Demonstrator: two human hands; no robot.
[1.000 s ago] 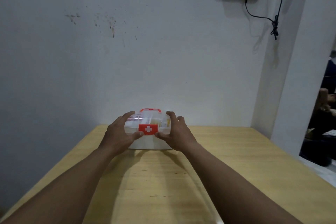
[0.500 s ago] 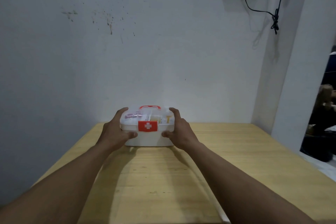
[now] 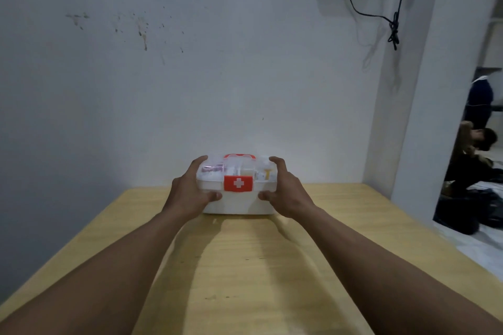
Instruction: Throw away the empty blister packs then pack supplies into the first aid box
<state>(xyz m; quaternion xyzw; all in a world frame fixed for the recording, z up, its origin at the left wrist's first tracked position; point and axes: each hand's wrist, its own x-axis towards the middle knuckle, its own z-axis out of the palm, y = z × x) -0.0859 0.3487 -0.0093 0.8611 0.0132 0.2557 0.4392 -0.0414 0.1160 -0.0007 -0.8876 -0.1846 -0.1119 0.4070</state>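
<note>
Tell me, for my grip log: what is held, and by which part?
The box, by its two ends: the left hand grips the left end, the right hand the right end, thumbs on the front, fingers over the lid.

Head view, forward-down over table (image 3: pixel 245 266)

first aid box (image 3: pixel 236 205) near the far edge of the desk (image 3: pixel 245 266), wall (image 3: pixel 217 76) close behind it, left hand (image 3: pixel 187 196) and right hand (image 3: pixel 288 193) closing off both ends, bare wood between the forearms and out to either side, pillar (image 3: pixel 435 90) past the far right corner
</note>
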